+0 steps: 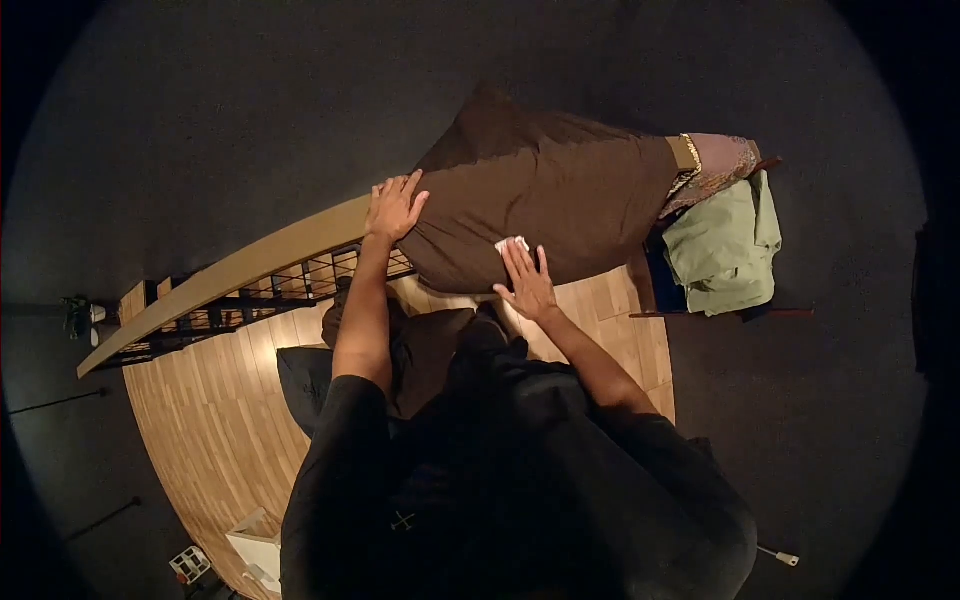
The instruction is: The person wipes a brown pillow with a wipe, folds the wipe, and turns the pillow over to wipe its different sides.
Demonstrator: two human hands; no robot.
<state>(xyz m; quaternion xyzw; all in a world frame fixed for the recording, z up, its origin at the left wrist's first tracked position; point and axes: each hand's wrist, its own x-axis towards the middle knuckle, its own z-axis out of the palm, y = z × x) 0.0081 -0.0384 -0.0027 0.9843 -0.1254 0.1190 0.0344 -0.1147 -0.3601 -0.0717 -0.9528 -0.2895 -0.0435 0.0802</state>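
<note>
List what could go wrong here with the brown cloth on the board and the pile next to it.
1. The brown cloth overhangs the near edge of the long board; both hands lie flat rather than gripping, the left hand at its corner and the right hand near the edge, so it might slide off.
2. The green cloth is heaped at the board's end and may topple to the floor.

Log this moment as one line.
left hand: flat on brown cloth edge | right hand: flat on cloth by white tag | green cloth: beside
</note>
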